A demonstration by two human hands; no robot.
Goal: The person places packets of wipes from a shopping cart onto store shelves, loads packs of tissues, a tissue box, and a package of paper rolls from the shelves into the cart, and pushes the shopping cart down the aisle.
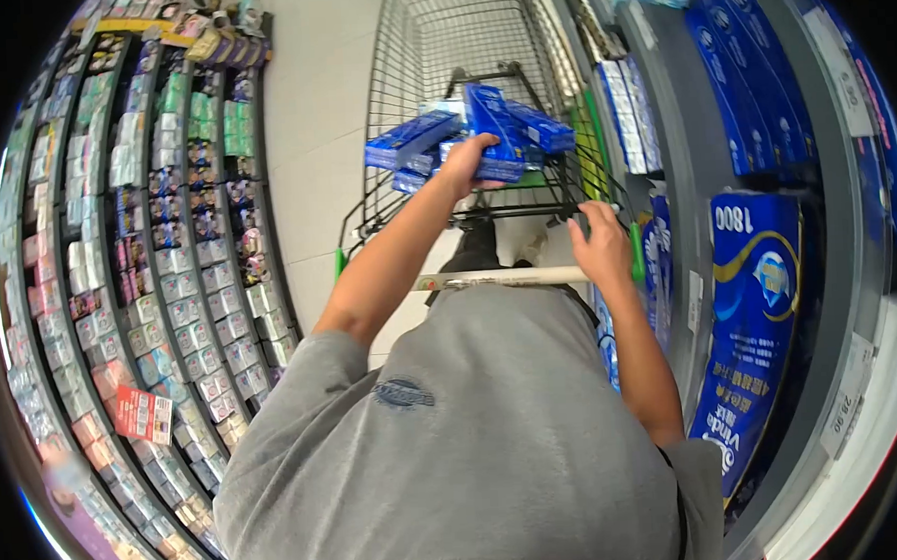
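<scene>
My left hand [466,164] grips a blue tissue pack [488,118] above the shopping cart [408,42]. Around it, several more blue packs lie piled at the near end of the cart: one [410,140] to the left, another [542,128] to the right. Just beyond the right part of the pale cart handle [508,276], my right hand [599,241] is held with thumb and fingers apart and nothing between them.
Shelves [157,243] full of small boxed goods line the left side, with a red sign [144,414]. On the right, shelving [839,293] stands close to the cart and holds large blue packs [755,307]. Pale floor [311,106] shows left of the cart.
</scene>
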